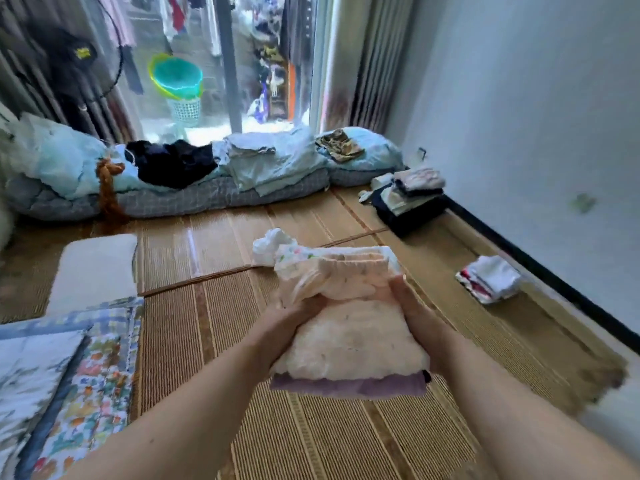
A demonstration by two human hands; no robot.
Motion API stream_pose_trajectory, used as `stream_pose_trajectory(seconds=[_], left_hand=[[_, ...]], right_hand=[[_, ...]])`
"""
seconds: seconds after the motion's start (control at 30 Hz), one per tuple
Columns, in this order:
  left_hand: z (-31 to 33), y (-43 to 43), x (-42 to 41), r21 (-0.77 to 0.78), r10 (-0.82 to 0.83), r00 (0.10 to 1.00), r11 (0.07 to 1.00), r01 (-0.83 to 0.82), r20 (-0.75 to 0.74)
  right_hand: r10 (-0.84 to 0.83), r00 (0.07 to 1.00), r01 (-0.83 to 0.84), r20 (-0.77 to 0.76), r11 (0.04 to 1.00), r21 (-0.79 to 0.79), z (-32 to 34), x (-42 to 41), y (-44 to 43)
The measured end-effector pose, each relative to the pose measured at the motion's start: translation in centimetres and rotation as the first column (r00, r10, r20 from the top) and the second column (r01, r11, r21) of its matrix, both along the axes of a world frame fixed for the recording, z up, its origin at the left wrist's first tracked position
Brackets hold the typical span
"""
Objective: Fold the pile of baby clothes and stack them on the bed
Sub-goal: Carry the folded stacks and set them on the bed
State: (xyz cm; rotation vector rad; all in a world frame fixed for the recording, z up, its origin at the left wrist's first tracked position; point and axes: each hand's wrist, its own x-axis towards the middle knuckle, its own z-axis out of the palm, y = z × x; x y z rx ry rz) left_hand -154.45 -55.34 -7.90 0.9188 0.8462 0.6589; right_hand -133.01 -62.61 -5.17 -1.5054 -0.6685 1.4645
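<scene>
Cream-over-lilac stack of baby clothes (349, 337) is hanging between your left hand (294, 317) and right hand (412, 306), just above the woven mat (311, 438). Your fingers (400, 289) are gripping its sides, tips hidden in fabric. You're likely carrying it to set down. Next, be lowering it level so nothing is sliding off. The white crumpled garment (270, 244) beyond is looking unfolded.

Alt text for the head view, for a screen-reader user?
A left hand and a right hand grip the sides of a stack of folded baby clothes, cream over a purple piece, above a woven mat. Two folded piles lie near the right wall; light blue bedding lies under the window.
</scene>
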Motion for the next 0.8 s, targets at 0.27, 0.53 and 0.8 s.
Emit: stream_pose_trajectory(seconds=[0.27, 0.53, 0.8], left_hand=[[3.9, -9.3, 17.9, 0.012, -0.283, 0.955, 0.959, 0.283, 0.09], [1.6, -16.0, 41.2, -0.025, -0.429, 0.901, 0.902, 0.431, 0.062], [1.4, -16.9, 58.0, 0.015, -0.431, 0.892, 0.901, 0.434, 0.136]], right_hand=[[-0.287, 0.95, 0.292, -0.12, 0.956, 0.026, 4.2, 13.4, -14.6], [-0.443, 0.896, 0.444, -0.027, 0.892, 0.088, 4.1, 34.5, -23.6], [-0.44, 0.898, 0.44, 0.013, 0.898, 0.003, 3.7, 51.6, -23.7]])
